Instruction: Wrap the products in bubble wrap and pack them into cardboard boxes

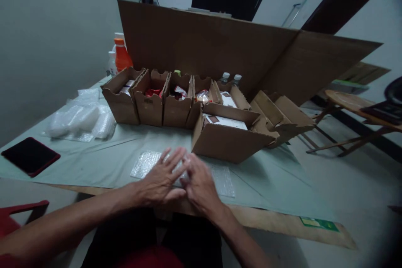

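My left hand (161,180) and my right hand (199,186) meet at the table's near edge, on top of a sheet of bubble wrap (146,163) spread flat on the pale green cloth (100,157). The left hand's fingers are stretched out and lie over the sheet and over a small wrapped thing between the hands, which I cannot make out. The right hand's fingers curl in against that bundle; motion blurs them.
A row of open cardboard boxes (147,100) with small packets stands behind, and a larger open box (228,134) is just beyond the hands. A tall cardboard sheet (204,46) backs them. Bubble wrap pile (81,117) and a dark red-edged tablet (29,155) lie left. Orange bottle (122,54) far left.
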Motion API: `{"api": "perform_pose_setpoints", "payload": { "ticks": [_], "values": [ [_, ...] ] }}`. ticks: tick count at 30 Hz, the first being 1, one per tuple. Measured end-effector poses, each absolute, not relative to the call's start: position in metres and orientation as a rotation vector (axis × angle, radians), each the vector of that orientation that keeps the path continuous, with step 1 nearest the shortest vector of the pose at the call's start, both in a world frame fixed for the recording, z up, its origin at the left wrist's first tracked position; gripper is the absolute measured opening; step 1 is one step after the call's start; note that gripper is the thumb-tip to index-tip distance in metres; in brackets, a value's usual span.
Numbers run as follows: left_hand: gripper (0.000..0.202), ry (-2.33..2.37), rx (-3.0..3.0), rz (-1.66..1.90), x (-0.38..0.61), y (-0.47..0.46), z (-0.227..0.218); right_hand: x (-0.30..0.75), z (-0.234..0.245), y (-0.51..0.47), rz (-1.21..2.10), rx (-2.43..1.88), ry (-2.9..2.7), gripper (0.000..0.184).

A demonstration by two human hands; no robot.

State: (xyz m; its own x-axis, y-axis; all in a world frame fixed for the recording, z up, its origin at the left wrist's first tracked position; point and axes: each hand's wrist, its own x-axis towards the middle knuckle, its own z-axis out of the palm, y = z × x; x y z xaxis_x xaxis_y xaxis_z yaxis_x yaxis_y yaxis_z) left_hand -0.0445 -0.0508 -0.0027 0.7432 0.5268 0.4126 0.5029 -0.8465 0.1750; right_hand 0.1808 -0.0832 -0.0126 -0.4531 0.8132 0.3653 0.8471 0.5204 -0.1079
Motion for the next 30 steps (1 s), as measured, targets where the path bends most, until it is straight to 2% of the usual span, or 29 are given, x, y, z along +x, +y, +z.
{"api": "perform_pose_setpoints", "payload": {
  "ticks": [2,5,15,21,26,30],
  "values": [
    [0.087,0.813,2.860,0.531,-0.028,-0.050,-0.025,0.148,-0.033,-0.074,0.013,-1.279,-2.540,0.066],
    [0.082,0.902,2.842,0.372,-0.039,-0.049,-0.049,0.144,-0.054,-0.072,0.041,-1.366,-2.554,0.065],
    [0.064,1.462,2.804,0.199,-0.122,-0.055,-0.060,0.262,-0.070,-0.110,-0.320,-1.640,-2.393,0.059],
    [0.045,1.742,2.607,0.281,-0.149,-0.052,-0.032,0.326,-0.045,-0.120,-0.339,-1.988,-2.072,0.050],
    [0.044,2.004,2.325,0.005,-0.134,-0.041,-0.001,0.299,-0.018,-0.091,-0.127,-2.096,-2.066,0.037],
    [0.024,1.967,2.156,0.003,-0.116,-0.035,-0.006,0.270,-0.021,-0.066,-0.043,-2.101,-2.040,0.024]
  ]
}}
